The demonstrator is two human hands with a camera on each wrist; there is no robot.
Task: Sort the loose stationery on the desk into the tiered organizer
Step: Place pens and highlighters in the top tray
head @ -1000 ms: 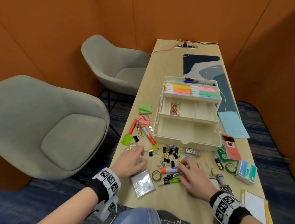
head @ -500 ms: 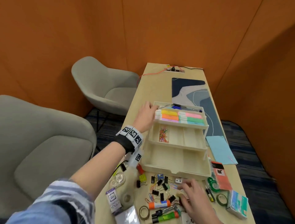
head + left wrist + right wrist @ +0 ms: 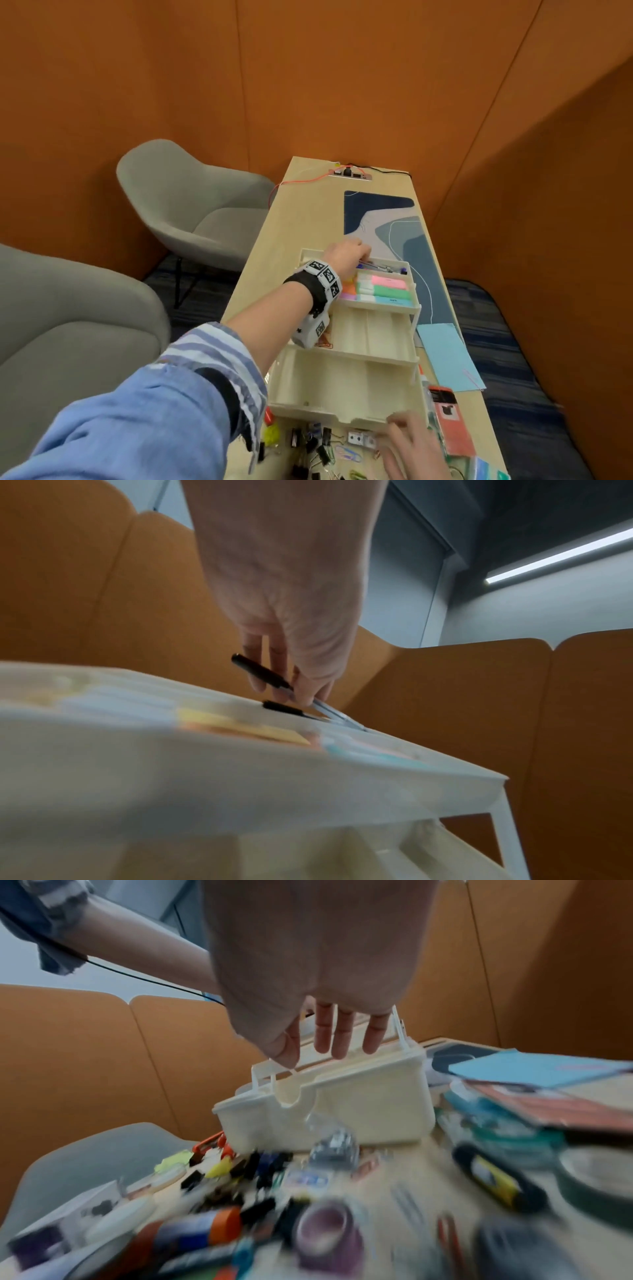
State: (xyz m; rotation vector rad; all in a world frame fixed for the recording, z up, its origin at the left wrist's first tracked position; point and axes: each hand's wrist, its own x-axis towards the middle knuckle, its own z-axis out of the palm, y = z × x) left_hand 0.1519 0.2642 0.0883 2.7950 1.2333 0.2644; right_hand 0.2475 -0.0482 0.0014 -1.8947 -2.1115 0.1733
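The left arm reaches far forward, its hand (image 3: 291, 631) pinching a slim black-capped pen (image 3: 262, 674); the right hand (image 3: 318, 969) hovers low, fingers seemingly relaxed and spread.

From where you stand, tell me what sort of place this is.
Probably a small office meeting booth: orange padded wall panels close in a narrow desk with a built-in power strip, and two grey lounge chairs stand beside it.

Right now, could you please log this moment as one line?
left hand: lowering pen into organizer top tier | right hand: open above binder clips
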